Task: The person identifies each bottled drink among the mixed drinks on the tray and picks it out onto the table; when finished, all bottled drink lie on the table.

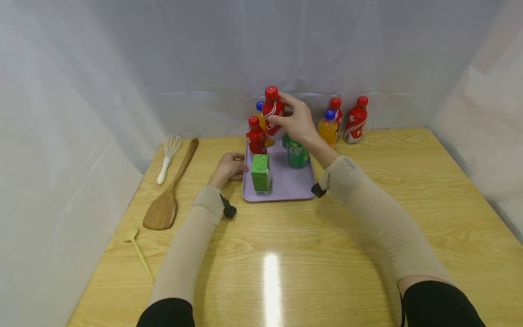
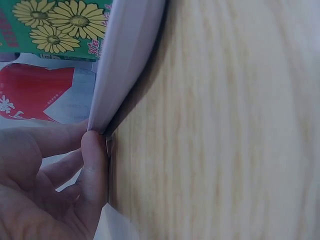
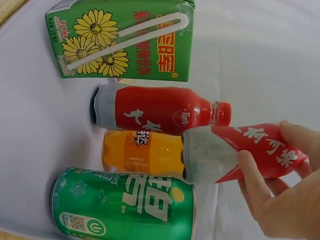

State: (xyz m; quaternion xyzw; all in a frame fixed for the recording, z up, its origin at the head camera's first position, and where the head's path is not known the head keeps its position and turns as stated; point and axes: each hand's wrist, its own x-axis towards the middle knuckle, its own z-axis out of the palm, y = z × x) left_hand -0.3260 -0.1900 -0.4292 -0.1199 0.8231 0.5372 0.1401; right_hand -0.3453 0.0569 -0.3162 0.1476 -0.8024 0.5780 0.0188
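My right hand point(image 1: 301, 120) grips a red-labelled cola bottle point(image 1: 272, 109) by its upper part, holding it raised over the back of a lilac tray point(image 1: 288, 188). In the left wrist view, my left hand point(image 2: 55, 175) pinches the tray's rim between thumb and finger. On the tray stand a green drink carton point(image 1: 260, 175) with a straw, another red cola bottle point(image 1: 256, 138), and a green soda can point(image 1: 298, 155). An orange drink bottle point(image 3: 142, 152) stands between that cola bottle and the can, partly hidden behind the held bottle.
Right of the tray stand another orange drink bottle point(image 1: 328, 129) and two red bottles, one at the far right point(image 1: 355, 121). To the left lie a whisk point(image 1: 166, 159), a wooden spatula point(image 1: 167, 202) and a yellow spoon point(image 1: 139, 252). White sheeting point(image 1: 204, 68) borders the wooden table point(image 1: 327, 254).
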